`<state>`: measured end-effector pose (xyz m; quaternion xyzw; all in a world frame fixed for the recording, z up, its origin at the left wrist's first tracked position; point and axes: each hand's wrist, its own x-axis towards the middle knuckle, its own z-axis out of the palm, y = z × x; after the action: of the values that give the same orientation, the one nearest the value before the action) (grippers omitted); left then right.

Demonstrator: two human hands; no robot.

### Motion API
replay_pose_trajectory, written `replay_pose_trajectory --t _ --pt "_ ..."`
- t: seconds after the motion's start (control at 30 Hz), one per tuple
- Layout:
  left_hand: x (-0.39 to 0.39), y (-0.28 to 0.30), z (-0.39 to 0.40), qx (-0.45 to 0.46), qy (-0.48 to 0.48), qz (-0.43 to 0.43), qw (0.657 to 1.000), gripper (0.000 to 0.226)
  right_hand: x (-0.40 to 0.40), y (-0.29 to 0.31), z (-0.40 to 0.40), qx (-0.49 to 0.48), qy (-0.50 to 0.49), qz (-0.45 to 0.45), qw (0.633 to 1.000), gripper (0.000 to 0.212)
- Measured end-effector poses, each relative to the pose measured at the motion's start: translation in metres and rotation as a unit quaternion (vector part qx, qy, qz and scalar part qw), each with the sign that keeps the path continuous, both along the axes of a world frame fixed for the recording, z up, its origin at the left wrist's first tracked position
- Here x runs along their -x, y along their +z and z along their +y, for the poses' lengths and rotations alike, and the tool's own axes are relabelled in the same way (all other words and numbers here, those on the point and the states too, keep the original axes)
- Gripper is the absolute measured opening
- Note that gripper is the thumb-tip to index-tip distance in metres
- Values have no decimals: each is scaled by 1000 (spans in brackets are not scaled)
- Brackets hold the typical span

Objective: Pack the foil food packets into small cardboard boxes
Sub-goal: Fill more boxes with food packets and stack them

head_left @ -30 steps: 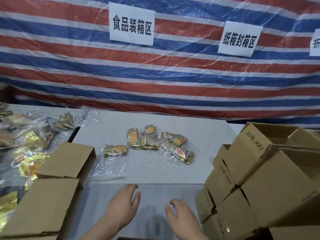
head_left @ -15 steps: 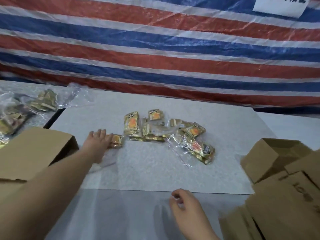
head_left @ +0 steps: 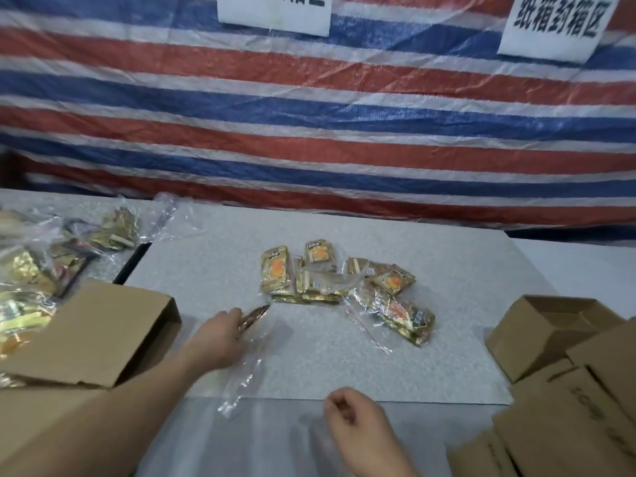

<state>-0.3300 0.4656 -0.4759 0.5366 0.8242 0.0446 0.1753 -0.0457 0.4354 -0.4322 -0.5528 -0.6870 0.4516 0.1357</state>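
- The white sign (head_left: 554,24) on the striped tarp (head_left: 309,125) reads 纸箱封箱区.
- Gold foil packets (head_left: 323,277) with orange prints lie heaped mid-table (head_left: 430,373), some in clear bags.
- Left hand (head_left: 220,337) pinches one foil packet (head_left: 253,316).
- Right hand (head_left: 354,420) rests loosely curled, holding nothing.
- Open cardboard boxes (head_left: 547,332) stand right.

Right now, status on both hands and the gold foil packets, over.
Left hand grips one gold foil packet. Right hand loosely curled, empty. Remaining packet pile tangled with clear plastic bags. Open brown cardboard box waiting right.
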Motion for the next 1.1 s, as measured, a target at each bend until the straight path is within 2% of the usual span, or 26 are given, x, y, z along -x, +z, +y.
replay_pose_trajectory --t 0.03,0.07,0.17,0.23,0.3,0.37,0.5,0.57,0.63,0.7,0.8,0.83,0.9,1.0,1.07,1.1 --pt "-16 19 -9 -27 1 -40 999 30 5 17 0 18 -19 38 999 8" --pt "-32 41 -17 -62 -7 -74 995 31 11 36 0 40 -38 77 995 11" --pt "-87 118 -48 -181 -47 -149 971 48 24 89 -2 130 -60 199 970 53" --pt "-119 166 -70 -228 -52 -200 952 47 28 123 -12 180 -59 303 934 64" --pt "-146 205 -91 -238 -42 -259 935 36 28 147 -28 220 -64 422 877 67" --pt "-165 233 -112 -239 -44 -311 919 34 23 164 -46 236 -88 494 832 68" --pt "-183 258 -144 -197 -139 -413 878 38 -1 177 -74 195 -113 542 810 68" --pt "-190 261 -153 -166 -183 -380 892 35 -13 180 -82 180 -114 533 819 63" --pt "-195 262 -161 -132 -183 -251 941 38 -20 181 -90 168 -106 509 838 62" --pt "-197 263 -170 -111 -192 -180 958 45 -26 180 -99 154 -114 491 850 59" --pt "-190 248 -194 -116 -187 -229 948 67 -40 172 -113 132 -151 445 873 38" --pt "-184 235 -207 -115 -155 -266 944 68 -46 165 -118 120 -164 416 887 33" --pt "-168 200 -231 -112 -74 -312 941 57 -58 150 -127 82 -149 355 919 30" --pt "-155 135 -260 -25 12 -284 958 53 -69 136 -144 45 -26 250 967 35" --pt "-158 93 -278 27 23 -289 957 45 -72 126 -155 36 84 197 976 37" --pt "-161 78 -285 28 32 -316 948 32 -72 122 -159 38 139 173 974 35"
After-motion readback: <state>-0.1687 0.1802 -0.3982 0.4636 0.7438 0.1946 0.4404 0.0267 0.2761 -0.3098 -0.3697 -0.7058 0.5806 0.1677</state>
